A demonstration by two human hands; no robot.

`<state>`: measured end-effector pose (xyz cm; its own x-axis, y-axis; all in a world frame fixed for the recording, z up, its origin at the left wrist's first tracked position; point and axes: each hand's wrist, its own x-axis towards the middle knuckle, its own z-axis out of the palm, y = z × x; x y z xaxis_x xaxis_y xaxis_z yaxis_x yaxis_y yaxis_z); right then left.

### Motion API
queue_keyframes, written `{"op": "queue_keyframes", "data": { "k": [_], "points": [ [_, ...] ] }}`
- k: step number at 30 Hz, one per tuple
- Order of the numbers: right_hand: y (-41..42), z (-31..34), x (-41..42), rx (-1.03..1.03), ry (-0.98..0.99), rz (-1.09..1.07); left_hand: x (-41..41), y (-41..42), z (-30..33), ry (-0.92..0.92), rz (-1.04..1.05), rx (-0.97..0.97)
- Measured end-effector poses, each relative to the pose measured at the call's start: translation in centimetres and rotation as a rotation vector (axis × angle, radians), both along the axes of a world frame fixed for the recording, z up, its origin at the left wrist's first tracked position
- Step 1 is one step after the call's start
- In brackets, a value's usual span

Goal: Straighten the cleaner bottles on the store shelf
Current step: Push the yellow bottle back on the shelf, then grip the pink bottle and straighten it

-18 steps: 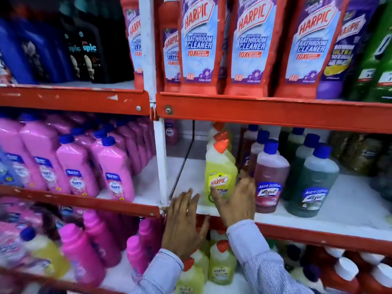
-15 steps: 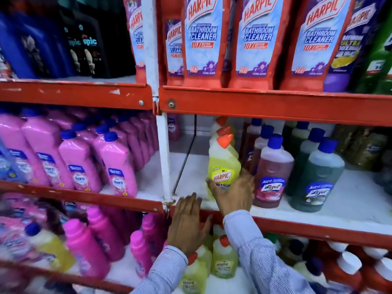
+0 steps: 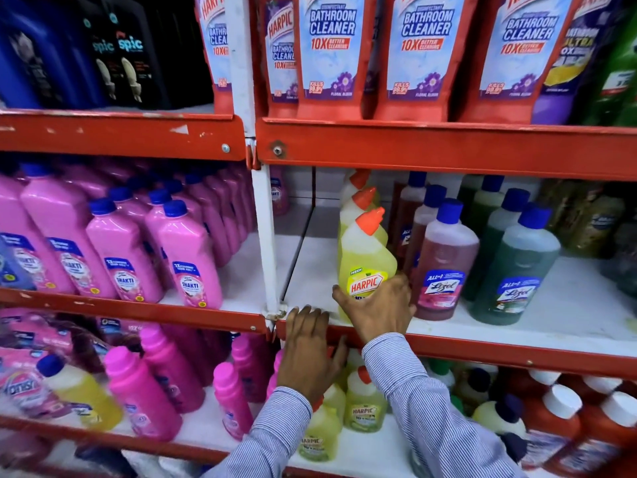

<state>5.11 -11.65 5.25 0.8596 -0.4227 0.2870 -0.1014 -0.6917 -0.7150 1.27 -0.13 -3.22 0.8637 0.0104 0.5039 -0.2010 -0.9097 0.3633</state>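
Presently, right hand (image 3: 377, 307): fingers clasp the front yellow Harpic bottle (image 3: 365, 260) low on its label;
Left hand (image 3: 310, 350): fingers spread, grasping nothing, on the red shelf edge (image 3: 482, 350)

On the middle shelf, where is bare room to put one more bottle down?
Bare white board lies between the white upright post and the yellow Harpic row, and in front of the green Lizol bottles toward the right. The pink Shakti bottles are packed tight. The right hand holds the front Harpic.

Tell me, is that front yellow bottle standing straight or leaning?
Leaning. The yellow bottle tilts right toward the red-brown bottle, with the right hand wrapped around its base.
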Motion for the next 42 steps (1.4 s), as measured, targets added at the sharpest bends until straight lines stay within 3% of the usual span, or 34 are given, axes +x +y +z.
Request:
{"op": "queue_keyframes", "data": {
  "k": [13, 17, 20, 23, 28, 42],
  "points": [
    [-1.4, -0.2, -2.4, 0.041, -0.019, 0.080, 0.0, 0.0, -0.3, -0.030, -0.009, -0.028],
    [-4.2, -1.1, -3.6, 0.115, -0.264, 0.069, -0.1, -0.2, -0.3, -0.063, -0.009, -0.017],
    [-7.6, -1.7, -3.2, 0.201, -0.392, -0.064, -0.1, -0.3, -0.1, -0.078, -0.002, -0.035],
    [-9.9, -1.5, -0.9, 0.176, -0.252, -0.162, 0.0, -0.3, -0.1, -0.055, 0.003, -0.034],
    [-10.7, -0.5, 1.5, 0.181, -0.061, -0.094, 0.0, -0.2, -0.1, -0.026, 0.002, -0.037],
    [-11.5, -1.4, -1.2, 0.143, -0.061, -0.067, -0.2, -0.6, 0.3, -0.040, 0.019, -0.065]
  ]
}}
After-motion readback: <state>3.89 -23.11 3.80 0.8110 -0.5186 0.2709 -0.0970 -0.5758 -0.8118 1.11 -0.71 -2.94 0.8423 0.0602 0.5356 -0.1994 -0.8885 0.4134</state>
